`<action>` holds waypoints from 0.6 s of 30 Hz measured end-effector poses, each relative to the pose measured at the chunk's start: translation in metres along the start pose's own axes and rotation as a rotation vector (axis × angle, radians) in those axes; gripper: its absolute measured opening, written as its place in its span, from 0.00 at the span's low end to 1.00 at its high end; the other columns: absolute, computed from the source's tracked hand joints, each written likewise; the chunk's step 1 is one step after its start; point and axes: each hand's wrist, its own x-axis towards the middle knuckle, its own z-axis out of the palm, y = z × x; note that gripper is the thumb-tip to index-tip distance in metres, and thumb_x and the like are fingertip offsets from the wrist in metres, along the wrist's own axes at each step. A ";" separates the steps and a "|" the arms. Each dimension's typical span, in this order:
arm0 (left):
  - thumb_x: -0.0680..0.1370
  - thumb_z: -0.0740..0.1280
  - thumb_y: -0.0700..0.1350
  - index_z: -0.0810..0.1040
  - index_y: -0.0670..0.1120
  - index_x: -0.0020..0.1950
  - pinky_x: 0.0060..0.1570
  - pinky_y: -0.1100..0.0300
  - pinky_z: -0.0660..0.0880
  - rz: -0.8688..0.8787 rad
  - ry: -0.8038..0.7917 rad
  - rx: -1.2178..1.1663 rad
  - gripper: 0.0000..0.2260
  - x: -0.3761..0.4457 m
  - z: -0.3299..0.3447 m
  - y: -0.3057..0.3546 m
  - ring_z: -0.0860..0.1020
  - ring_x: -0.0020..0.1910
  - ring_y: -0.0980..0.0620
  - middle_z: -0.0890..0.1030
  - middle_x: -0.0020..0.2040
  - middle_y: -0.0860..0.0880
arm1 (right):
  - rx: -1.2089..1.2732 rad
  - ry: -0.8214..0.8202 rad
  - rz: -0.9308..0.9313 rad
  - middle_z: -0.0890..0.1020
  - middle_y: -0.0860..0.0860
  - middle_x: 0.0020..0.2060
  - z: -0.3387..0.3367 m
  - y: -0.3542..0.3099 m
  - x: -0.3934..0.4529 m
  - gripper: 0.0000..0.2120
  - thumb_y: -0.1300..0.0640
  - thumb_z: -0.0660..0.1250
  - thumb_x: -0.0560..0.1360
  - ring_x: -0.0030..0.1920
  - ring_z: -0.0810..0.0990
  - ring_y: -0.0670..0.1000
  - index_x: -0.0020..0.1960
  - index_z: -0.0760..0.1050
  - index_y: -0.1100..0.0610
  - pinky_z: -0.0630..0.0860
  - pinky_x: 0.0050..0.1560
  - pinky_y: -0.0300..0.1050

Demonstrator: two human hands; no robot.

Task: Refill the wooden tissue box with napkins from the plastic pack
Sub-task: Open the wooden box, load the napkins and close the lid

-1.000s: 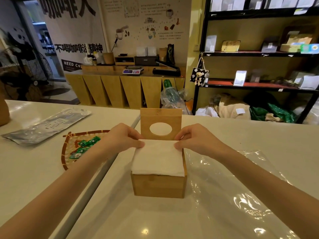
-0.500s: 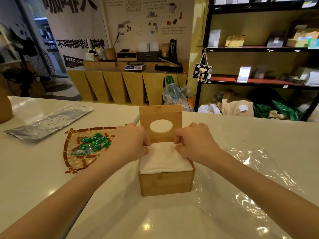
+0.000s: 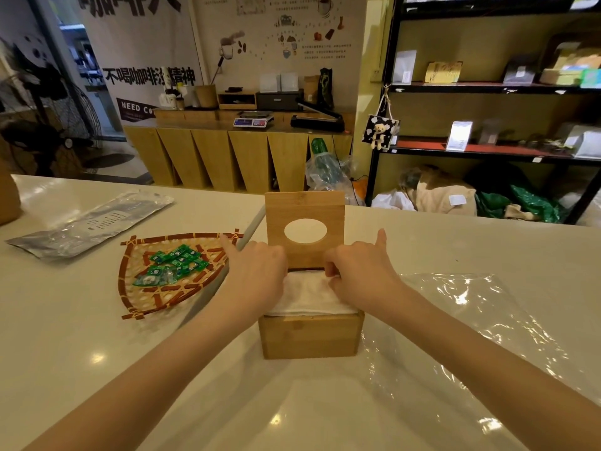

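Observation:
The wooden tissue box (image 3: 310, 336) stands on the white counter in front of me. Its lid (image 3: 304, 209), with an oval hole, stands upright at the back. A stack of white napkins (image 3: 309, 296) fills the box and rises a little above its rim. My left hand (image 3: 257, 271) presses on the stack's left side, little finger raised. My right hand (image 3: 361, 270) presses the right side, fingers curled onto the napkins near the lid. The clear plastic pack (image 3: 471, 323) lies flat and empty to the right of the box.
A woven bamboo tray (image 3: 136, 307) with several green sweets lies left of the box. Farther left is a silver foil pouch (image 3: 87, 226). A brown object (image 3: 8, 196) sits at the counter's far left edge. Shelves and a wooden bar stand beyond the counter.
Both hands have moved from pinching the napkins' back corners to pressing down on the stack. The stack sits lower in the box. The view has shifted closer.

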 end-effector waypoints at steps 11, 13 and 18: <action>0.77 0.58 0.43 0.77 0.48 0.43 0.68 0.31 0.44 0.063 -0.014 0.136 0.09 -0.006 -0.005 0.006 0.76 0.55 0.46 0.79 0.42 0.48 | -0.248 0.038 0.066 0.67 0.50 0.27 0.002 -0.027 -0.005 0.17 0.66 0.62 0.73 0.43 0.74 0.56 0.29 0.61 0.55 0.40 0.69 0.72; 0.77 0.58 0.46 0.73 0.48 0.37 0.69 0.31 0.45 0.103 -0.096 0.050 0.10 -0.005 -0.007 0.000 0.77 0.51 0.48 0.75 0.35 0.51 | -0.212 0.054 0.097 0.68 0.50 0.26 0.003 -0.023 -0.006 0.16 0.65 0.61 0.74 0.39 0.71 0.54 0.30 0.64 0.56 0.41 0.70 0.70; 0.76 0.62 0.48 0.73 0.49 0.36 0.68 0.33 0.52 0.251 -0.238 -0.016 0.09 -0.009 -0.014 -0.013 0.71 0.43 0.51 0.70 0.31 0.54 | -0.099 0.086 0.112 0.83 0.49 0.41 0.005 -0.008 -0.013 0.10 0.60 0.60 0.76 0.46 0.79 0.53 0.46 0.80 0.52 0.43 0.72 0.63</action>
